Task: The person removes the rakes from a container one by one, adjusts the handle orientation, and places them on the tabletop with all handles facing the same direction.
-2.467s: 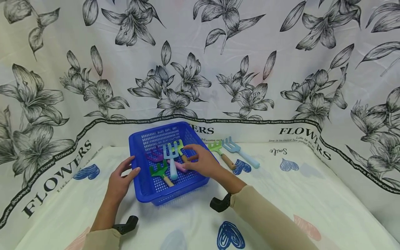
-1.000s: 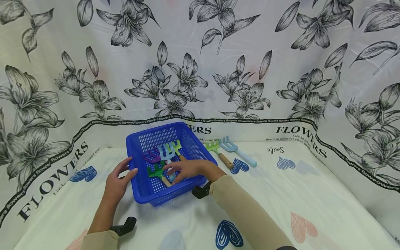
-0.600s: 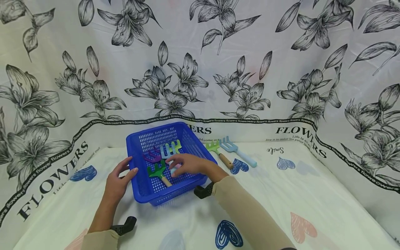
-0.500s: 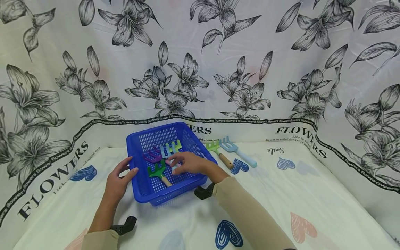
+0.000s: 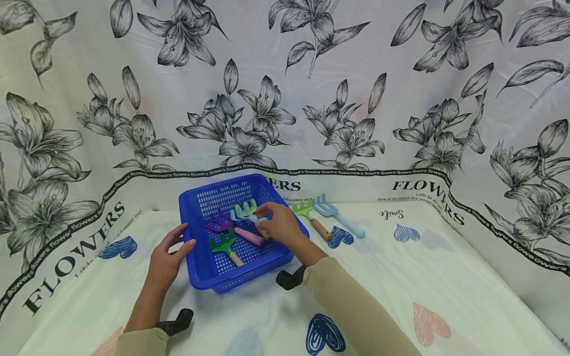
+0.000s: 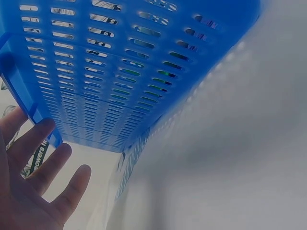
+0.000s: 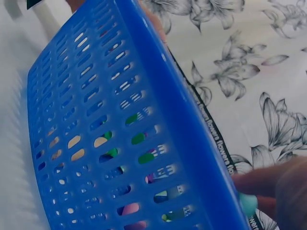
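Observation:
My right hand [image 5: 281, 225] pinches the handle of a light blue garden hand fork [image 5: 244, 213], its tines pointing left over the blue basket [image 5: 201, 283]. In the right wrist view the teal handle end [image 7: 248, 205] shows between thumb and finger, beyond the rim. My left hand [image 5: 168, 257] touches the basket's left rim with fingers spread; the left wrist view shows these loose fingers [image 6: 72, 191] beside the wall. Inside the basket lie a dark green fork [image 5: 224, 243] with a wooden handle, a purple fork [image 5: 217, 223] near a pink handle [image 5: 249, 236], and a lime green fork [image 5: 249, 205].
Right of the basket, another lime green fork [image 5: 317, 221] with a wooden handle and a second light blue fork [image 5: 340, 216] lie on the white heart-printed cloth [image 5: 378, 277]. A flower-printed curtain [image 5: 285, 138] rises behind.
The light blue fork inside the basket has been taken hold of by my right hand and raised, its handle swinging to the right. The pink handle now shows. My left hand stays at the rim.

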A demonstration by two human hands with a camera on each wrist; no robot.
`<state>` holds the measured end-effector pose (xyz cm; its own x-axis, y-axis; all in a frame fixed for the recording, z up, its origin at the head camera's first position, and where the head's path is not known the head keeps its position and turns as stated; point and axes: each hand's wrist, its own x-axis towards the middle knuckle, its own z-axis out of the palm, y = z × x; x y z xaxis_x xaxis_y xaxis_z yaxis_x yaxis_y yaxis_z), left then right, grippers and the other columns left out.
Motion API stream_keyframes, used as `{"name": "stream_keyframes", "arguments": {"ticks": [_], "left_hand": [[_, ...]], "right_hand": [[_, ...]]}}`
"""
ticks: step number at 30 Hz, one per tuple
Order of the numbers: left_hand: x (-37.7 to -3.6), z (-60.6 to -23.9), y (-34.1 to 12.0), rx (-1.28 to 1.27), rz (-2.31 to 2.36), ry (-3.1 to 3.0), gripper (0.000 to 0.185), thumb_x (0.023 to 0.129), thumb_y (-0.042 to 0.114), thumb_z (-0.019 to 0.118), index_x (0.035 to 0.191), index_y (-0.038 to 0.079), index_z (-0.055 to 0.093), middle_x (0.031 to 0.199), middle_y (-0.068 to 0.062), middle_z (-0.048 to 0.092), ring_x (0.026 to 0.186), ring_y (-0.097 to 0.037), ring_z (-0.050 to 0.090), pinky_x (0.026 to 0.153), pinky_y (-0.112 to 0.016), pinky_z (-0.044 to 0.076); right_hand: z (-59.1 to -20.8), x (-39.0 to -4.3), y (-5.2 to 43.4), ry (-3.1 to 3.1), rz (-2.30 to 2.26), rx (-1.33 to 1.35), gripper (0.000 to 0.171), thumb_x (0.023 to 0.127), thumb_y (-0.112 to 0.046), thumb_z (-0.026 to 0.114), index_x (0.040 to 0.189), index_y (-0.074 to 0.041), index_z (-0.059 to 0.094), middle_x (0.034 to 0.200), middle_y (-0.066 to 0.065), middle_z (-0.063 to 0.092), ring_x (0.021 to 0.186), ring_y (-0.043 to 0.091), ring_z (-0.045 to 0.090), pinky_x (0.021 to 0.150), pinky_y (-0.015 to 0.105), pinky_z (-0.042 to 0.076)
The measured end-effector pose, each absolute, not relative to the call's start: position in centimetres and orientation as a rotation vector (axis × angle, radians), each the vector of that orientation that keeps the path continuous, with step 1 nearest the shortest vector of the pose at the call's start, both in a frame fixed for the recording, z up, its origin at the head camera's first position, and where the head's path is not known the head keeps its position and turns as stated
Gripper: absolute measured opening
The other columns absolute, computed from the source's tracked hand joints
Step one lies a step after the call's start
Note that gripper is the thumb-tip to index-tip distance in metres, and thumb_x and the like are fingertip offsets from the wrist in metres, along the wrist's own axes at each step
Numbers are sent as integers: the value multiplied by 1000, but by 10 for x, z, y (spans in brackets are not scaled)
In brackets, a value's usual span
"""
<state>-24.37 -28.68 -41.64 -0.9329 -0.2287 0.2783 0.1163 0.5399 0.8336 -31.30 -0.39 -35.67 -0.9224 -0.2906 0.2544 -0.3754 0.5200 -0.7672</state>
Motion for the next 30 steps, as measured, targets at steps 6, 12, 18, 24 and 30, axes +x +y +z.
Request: {"name": "stream_keyframes", "arguments": {"ticks": [6,12,18,24,30], "left_hand": [[-242,-416,-285,97,-1361,-2435,71,94,46,59,153,18,32,151,-17,36,134,-44,37,102,-63,34],[-241,-413,-282,89,-1383,-2431,71,94,47,59,153,18,32,152,-17,36,134,-43,36,103,-63,33],[-243,-413,-283,77,-1369,-2423,70,94,47,59,153,18,33,151,-16,37,134,-43,37,102,-63,34],[-243,-414,-286,85,-1351,-2431,71,94,48,58,153,18,33,151,-17,37,133,-44,37,101,-64,34],[-242,-415,-286,95,-1354,-2431,71,94,48,58,153,19,33,152,-17,36,133,-44,37,102,-64,34]], "right_hand": [[-354,-308,-2,-2573,1309,467,26,86,-6,71,111,-10,68,106,4,70,78,18,62,58,29,46],[-353,-312,4,-2551,1204,377,17,87,-13,73,104,-11,72,103,2,70,88,17,62,72,33,50],[-352,-315,18,-2463,1267,373,13,88,-11,71,101,-11,74,102,3,69,76,14,60,60,27,48],[-356,-318,32,-2356,1339,425,16,88,-12,73,105,-10,74,104,5,69,77,16,63,60,28,50],[-357,-323,48,-2283,1375,424,20,88,-12,73,108,-10,74,96,6,70,74,17,63,60,29,50]]}}
